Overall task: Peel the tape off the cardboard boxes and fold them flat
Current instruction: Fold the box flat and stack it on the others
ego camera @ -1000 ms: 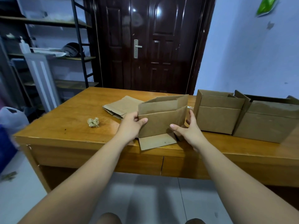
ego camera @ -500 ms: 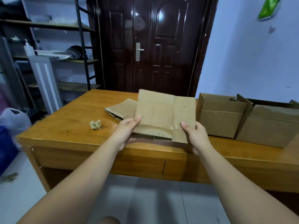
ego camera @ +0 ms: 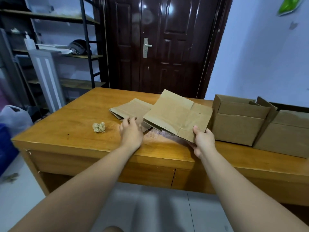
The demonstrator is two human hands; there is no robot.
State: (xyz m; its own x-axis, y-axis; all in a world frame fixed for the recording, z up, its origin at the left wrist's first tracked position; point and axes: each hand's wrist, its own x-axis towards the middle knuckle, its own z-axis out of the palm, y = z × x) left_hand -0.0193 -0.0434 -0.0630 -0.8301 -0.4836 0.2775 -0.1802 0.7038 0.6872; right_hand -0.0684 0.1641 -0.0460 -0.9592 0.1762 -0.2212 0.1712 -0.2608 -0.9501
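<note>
A flattened cardboard box (ego camera: pixel 177 117) is held tilted just above the wooden table (ego camera: pixel 70 124), its far edge raised. My right hand (ego camera: pixel 203 139) grips its near right corner, thumb on top. My left hand (ego camera: pixel 131 131) is off the box, fingers loosely extended, hovering by the near edge of another flattened box (ego camera: pixel 132 108) lying on the table behind it. Two upright open boxes stand at the right: a smaller one (ego camera: pixel 239 123) and a larger one (ego camera: pixel 287 133). A crumpled ball of tape (ego camera: pixel 99 127) lies on the table to the left.
A dark door (ego camera: pixel 160 44) stands behind the table. A metal shelf unit (ego camera: pixel 55 52) with items is at the left. A white bag (ego camera: pixel 14 118) and a blue thing sit on the floor at the left. Grey floor lies below the table's front edge.
The box went from standing and half folded to flat. My left hand has let go of it and moved left; my right hand alone now holds it, lower over the table.
</note>
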